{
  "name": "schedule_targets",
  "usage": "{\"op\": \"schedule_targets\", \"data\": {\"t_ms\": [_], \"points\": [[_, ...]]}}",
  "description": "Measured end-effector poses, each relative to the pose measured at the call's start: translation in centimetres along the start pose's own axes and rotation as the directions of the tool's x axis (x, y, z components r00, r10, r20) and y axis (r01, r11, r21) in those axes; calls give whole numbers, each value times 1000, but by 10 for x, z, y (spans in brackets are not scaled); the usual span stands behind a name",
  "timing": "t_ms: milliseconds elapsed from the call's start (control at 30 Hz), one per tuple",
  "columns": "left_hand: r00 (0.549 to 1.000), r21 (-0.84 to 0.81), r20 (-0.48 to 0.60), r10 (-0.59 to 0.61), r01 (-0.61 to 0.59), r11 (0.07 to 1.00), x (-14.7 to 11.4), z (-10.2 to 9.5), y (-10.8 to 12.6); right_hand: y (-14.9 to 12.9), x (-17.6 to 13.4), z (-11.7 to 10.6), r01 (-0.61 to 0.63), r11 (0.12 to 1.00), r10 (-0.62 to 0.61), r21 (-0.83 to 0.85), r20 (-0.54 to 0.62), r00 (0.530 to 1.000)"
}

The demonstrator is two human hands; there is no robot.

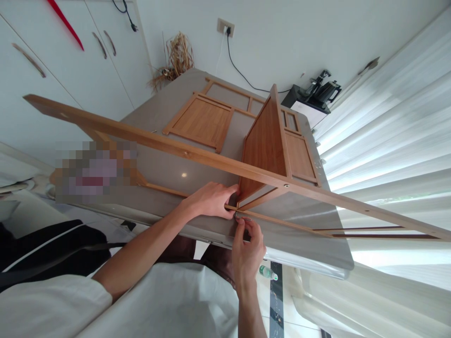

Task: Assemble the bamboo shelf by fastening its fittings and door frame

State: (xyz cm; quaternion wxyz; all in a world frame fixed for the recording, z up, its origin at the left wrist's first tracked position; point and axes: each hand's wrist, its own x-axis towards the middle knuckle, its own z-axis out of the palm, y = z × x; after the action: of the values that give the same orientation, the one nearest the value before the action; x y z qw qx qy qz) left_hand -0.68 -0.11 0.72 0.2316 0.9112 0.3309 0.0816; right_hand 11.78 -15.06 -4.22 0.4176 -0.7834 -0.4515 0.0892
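Head view, hands: two, both at one joint close to the near edge of one grey table [200, 174].
Left hand [211, 199]: one, fingers curled around the lower rail [278, 221], thumb side against the bottom corner of the upright panel.
Right hand [248, 244]: one, just below that joint, thumb and forefinger pinching one thin piece [244, 219], too small to name; the other fingers are bent inward.
Upright panel [264, 145]: one, standing between the long beam and the table's far part, its lower corner at the joint by both hands.
Long beam [186, 151]: one, slanting across from upper left to lower right, with one metal fastener [286, 185] showing beside the upright panel.
Flat panels: two lying on the table, one left panel [199, 117] and one right panel [301, 155], the upright panel between them.
Wall: one socket [226, 27] with two plugs, one white, one black.
Cabinet handles [28, 60]: three.
Kettle [327, 92]: one, beyond the table.
Bottle [268, 272]: one, on the floor.
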Motion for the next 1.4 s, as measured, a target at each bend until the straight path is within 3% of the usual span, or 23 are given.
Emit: {"op": "schedule_targets", "data": {"t_ms": [400, 1000, 1200, 1400], "points": [[1000, 3, -6, 5, -5, 1000, 0, 3, -1, 0, 1, -4, 27, 1000, -27, -13, -9, 1000], [1000, 10, 20, -9, 9, 1000, 0, -1, 1, 5, -3, 2, 244, 964, -251, -108, -55, 966], [1000, 2, 29, -4, 4, 1000, 0, -3, 1, -5, 0, -2, 401, 871, -414, -282, 18, 910], [1000, -7, 20, 0, 0, 1000, -1, -2, 1, -10, 0, -1, 360, 890, -370, -280, 17, 929]]}}
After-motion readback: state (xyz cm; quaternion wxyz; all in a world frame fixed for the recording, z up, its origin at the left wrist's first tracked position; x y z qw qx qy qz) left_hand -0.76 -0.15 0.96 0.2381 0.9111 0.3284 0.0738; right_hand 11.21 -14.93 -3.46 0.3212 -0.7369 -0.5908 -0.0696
